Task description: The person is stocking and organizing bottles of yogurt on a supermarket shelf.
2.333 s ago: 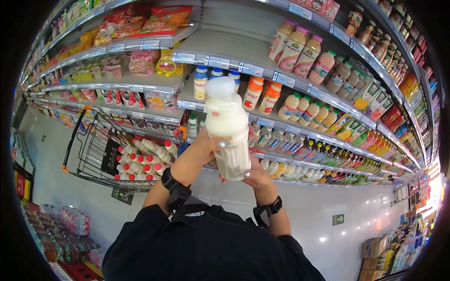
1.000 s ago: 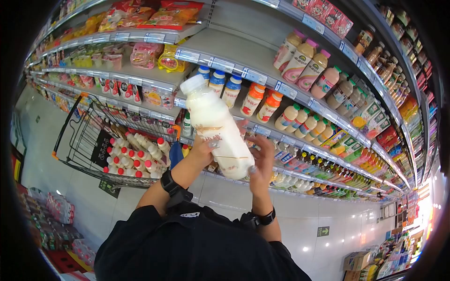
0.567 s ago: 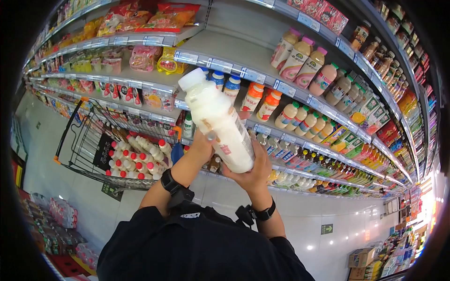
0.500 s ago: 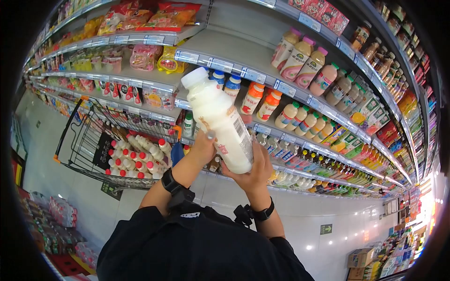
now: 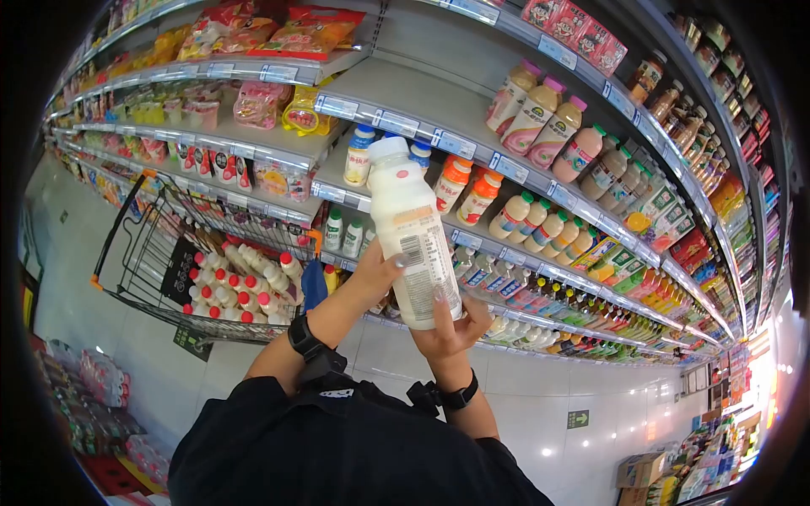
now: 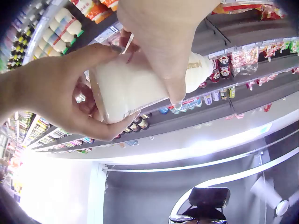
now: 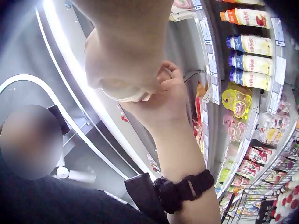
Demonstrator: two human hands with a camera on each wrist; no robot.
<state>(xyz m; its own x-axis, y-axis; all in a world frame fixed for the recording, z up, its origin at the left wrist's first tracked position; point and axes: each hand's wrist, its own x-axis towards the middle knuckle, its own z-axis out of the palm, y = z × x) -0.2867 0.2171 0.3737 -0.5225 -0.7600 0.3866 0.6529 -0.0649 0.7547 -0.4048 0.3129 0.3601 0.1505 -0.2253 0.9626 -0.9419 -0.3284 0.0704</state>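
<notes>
Head cam: I see the white bottle tilted, up in front of the shelves. L hand is clamped on its side, R hand clamped round its lower end. Cart w/ red-capped bottles is off L; orange-capped bottles sit behind.

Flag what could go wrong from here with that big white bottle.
The large white bottle might slip if the left hand round its middle loosens, since the right hand holds only its lower end. Its cap appears in front of the blue-capped bottles, so moving it forward could knock one; the head view doesn't settle the gap.
</notes>
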